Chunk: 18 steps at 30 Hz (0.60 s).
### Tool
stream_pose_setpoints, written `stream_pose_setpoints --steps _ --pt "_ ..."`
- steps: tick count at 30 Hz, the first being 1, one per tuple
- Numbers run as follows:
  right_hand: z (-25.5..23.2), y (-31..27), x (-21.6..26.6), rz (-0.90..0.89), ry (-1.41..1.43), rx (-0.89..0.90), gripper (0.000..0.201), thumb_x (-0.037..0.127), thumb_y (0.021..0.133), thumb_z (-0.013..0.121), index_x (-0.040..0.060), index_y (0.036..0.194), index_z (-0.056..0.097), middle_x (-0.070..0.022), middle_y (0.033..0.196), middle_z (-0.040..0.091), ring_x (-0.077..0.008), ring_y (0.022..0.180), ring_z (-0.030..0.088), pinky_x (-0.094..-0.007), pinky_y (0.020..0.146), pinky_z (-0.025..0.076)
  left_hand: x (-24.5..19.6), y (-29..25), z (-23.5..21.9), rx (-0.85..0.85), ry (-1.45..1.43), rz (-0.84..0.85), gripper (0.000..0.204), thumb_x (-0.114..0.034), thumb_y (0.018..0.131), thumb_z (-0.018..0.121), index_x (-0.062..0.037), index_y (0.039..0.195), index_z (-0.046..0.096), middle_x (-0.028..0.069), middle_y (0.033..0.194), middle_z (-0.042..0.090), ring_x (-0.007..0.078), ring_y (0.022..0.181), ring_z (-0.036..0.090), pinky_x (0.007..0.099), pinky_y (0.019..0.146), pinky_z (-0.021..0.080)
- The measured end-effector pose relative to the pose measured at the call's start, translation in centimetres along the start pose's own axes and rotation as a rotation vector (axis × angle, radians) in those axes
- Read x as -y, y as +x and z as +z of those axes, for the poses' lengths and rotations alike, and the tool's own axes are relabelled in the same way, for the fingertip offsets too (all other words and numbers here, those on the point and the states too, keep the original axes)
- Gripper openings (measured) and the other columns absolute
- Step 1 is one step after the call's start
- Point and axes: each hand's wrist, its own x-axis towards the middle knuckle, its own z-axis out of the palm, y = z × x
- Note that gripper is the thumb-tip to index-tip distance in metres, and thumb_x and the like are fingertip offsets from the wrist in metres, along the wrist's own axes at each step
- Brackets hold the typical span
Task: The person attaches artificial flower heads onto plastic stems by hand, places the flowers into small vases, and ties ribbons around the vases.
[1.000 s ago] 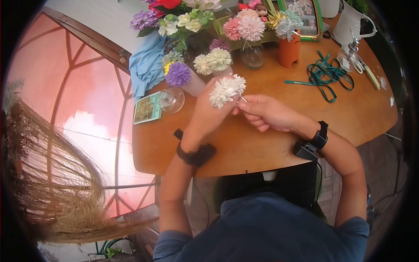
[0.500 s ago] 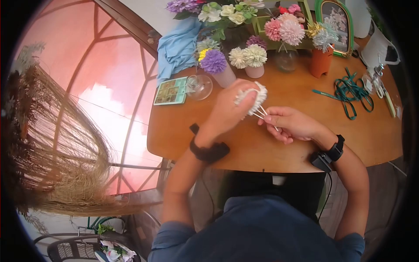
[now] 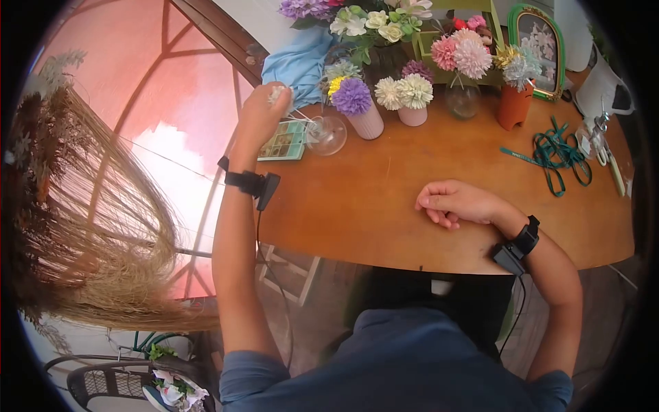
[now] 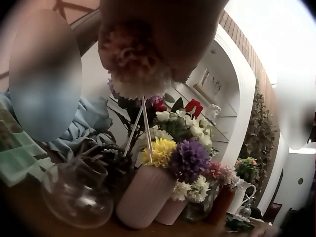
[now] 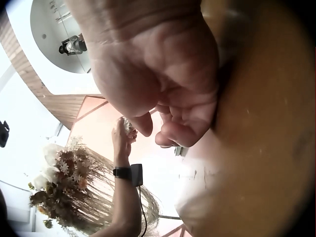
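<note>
White flowers are gripped by their heads in the left hand, partly hidden by the fingers. In the left wrist view, two pale stems cross and point down from the blossoms under the hand. A round clear glass vase stands just right of and below that hand; the left wrist view shows the vase at lower left, with the stem ends outside it. The right hand rests near the table's front edge, fingers loosely curled, holding nothing; its palm shows in the right wrist view.
A mint compartment box lies beside the glass vase, with blue cloth behind. Pink vases of flowers, an orange vase and a green frame line the back. Green ribbon and scissors lie at right.
The left hand has moved left and away from the right hand, carrying the white flowers towards the glass vase. The right hand has let go of the stems and stayed near the front edge.
</note>
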Motion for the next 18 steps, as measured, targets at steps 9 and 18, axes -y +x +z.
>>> stream_pose_setpoints --steps 9,18 --pt "-0.1 0.1 -0.1 0.008 0.026 0.006 0.019 0.021 0.1 0.047 0.0038 0.104 0.056 0.0012 0.075 0.054 -0.0047 0.058 0.049 -0.0195 0.049 0.04 -1.3 1.5 1.8 0.091 0.231 0.114 0.044 -0.037 0.09 0.061 0.0012 0.112 0.065 0.0213 0.11 0.064 0.0359 0.104 0.061 0.0395 0.091 0.047" --pt "-0.1 0.1 -0.3 0.008 0.035 0.024 0.019 0.023 0.1 0.051 0.0046 0.102 0.056 0.0016 0.075 0.054 -0.0045 0.058 0.05 -0.02 0.049 0.04 -2.0 2.3 2.4 0.142 0.287 0.141 0.048 -0.039 0.086 0.063 0.0015 0.113 0.065 0.0236 0.113 0.063 0.0365 0.107 0.06 0.0402 0.091 0.047"
